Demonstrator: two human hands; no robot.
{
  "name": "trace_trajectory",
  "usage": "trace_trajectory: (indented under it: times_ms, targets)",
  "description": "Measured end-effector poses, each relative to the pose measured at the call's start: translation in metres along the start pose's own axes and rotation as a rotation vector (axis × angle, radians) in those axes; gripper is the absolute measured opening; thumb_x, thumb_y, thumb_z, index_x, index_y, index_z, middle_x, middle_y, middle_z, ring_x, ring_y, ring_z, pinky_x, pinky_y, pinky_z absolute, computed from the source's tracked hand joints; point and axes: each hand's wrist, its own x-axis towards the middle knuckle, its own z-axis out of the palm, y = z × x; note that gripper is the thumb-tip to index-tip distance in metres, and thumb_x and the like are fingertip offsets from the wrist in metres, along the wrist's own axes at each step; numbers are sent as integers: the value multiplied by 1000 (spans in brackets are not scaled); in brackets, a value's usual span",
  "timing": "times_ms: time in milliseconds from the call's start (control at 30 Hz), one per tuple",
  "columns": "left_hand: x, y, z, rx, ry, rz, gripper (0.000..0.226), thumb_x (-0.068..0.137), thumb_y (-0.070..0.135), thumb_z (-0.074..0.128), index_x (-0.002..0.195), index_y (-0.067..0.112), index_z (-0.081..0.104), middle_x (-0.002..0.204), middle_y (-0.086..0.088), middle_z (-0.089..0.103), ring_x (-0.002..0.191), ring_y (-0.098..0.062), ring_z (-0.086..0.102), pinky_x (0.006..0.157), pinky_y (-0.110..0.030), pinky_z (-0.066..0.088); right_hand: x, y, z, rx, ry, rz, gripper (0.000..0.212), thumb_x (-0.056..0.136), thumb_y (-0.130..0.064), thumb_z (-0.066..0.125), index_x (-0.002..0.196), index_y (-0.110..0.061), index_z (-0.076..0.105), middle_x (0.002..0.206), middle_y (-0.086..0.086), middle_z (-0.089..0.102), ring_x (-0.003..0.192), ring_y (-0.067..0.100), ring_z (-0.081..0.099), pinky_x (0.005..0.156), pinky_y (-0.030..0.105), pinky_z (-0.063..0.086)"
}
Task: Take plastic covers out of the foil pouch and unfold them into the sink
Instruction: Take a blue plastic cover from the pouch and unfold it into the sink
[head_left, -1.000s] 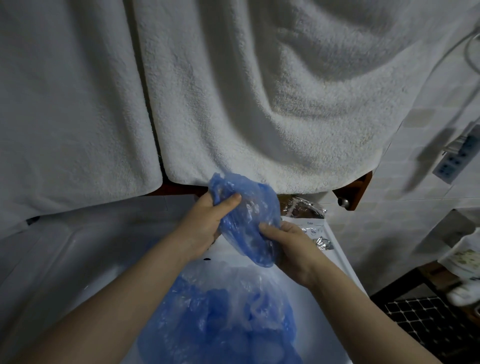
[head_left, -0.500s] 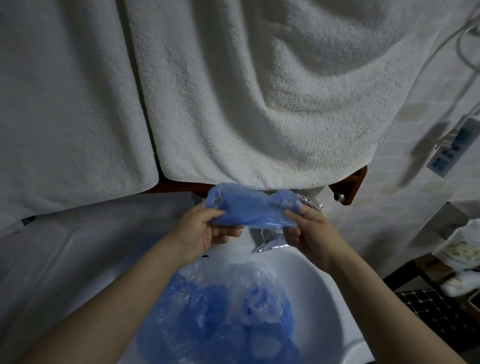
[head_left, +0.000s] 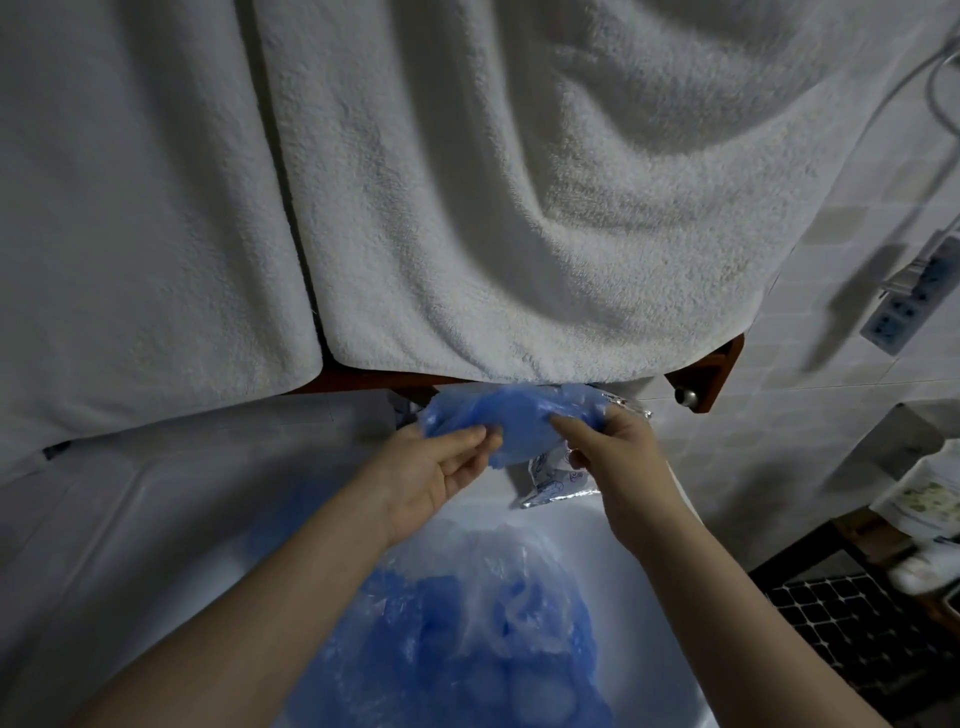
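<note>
A folded blue plastic cover (head_left: 511, 415) is stretched sideways between both hands, above the far rim of the white sink (head_left: 639, 582). My left hand (head_left: 436, 473) pinches its left end between thumb and fingers. My right hand (head_left: 608, 447) pinches its right end and also holds the silver foil pouch (head_left: 550, 480), which hangs below the fingers. A heap of unfolded blue covers (head_left: 467, 639) lies in the sink basin under my forearms.
Two large white towels (head_left: 467, 208) hang from a wooden rail (head_left: 711, 364) just beyond my hands. A white power strip (head_left: 904, 306) is fixed on the tiled wall at right. A dark tiled floor and a shelf with items show at lower right.
The bunched cover has been turned and pulled out sideways between both hands. The hands moved up and apart, and the foil pouch now hangs from the right hand.
</note>
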Motion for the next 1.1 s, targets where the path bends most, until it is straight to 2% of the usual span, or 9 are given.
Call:
trace_trajectory:
  times_ms: [100, 200, 300, 400, 533, 733, 867, 967, 1100]
  targets:
    - [1, -2, -4, 12, 30, -39, 13, 92, 8, 51, 102, 10, 59, 89, -7, 71, 79, -16, 69, 69, -25, 54, 3, 2, -4, 73, -62, 94, 13, 84, 0, 60, 83, -10, 68, 81, 9, 67, 77, 18, 59, 73, 25, 50]
    - [2, -4, -3, -159, 19, -58, 16, 92, 7, 50, 107, 7, 57, 90, -10, 72, 77, -18, 70, 73, -32, 58, 3, 10, -4, 375, -27, 189, 10, 81, -9, 63, 90, -8, 64, 82, 5, 67, 76, 15, 61, 74, 23, 55]
    - [1, -9, 2, -154, 17, -54, 17, 92, 7, 51, 107, 6, 58, 85, -10, 73, 72, -17, 71, 68, -28, 58, -11, 34, 12, 690, -179, 390, 45, 63, -42, 77, 94, -13, 62, 83, 2, 67, 79, 11, 65, 86, 31, 49]
    - [0, -18, 4, -11, 38, -35, 24, 90, 5, 54, 114, 5, 57, 102, -19, 70, 84, -25, 71, 74, -32, 58, -29, 43, 38, 611, -386, 520, 87, 53, -69, 74, 119, -15, 60, 117, 4, 66, 112, 16, 59, 94, 33, 45]
    - [-4, -22, 3, 173, 38, 32, 30, 89, 3, 56, 119, 4, 57, 105, -18, 70, 91, -28, 69, 78, -33, 58, -23, 30, 53, 555, -263, 517, 58, 80, -47, 50, 122, -8, 58, 118, 12, 65, 106, 20, 63, 84, 28, 50]
    - [-10, -15, -9, 110, 83, 33, 18, 90, 1, 53, 103, 13, 59, 98, -13, 68, 80, -24, 69, 68, -28, 59, -14, 28, 25, 557, -84, 434, 38, 85, -35, 53, 113, -10, 60, 102, 9, 69, 88, 18, 66, 76, 31, 51]
    - [-13, -14, -17, 56, 35, 23, 19, 92, 1, 47, 106, 8, 58, 87, -15, 71, 69, -25, 71, 60, -28, 58, -9, 22, 2, 492, -5, 419, 12, 92, -14, 51, 97, -11, 62, 79, 5, 63, 66, 14, 58, 59, 23, 49]
    - [-15, -12, -20, 100, -34, 9, 22, 92, 5, 43, 109, 7, 56, 82, -13, 73, 68, -24, 71, 58, -27, 58, -7, 16, -13, 430, -53, 361, 16, 90, 0, 47, 98, -8, 59, 77, 7, 60, 58, 11, 57, 46, 18, 46]
    - [-11, -10, -16, 224, 58, 46, 31, 89, 8, 54, 119, 1, 53, 78, -11, 70, 58, -20, 68, 46, -23, 50, -5, 9, -20, 247, -183, 314, 21, 79, -14, 61, 99, -10, 63, 78, 5, 66, 65, 15, 61, 55, 21, 50]
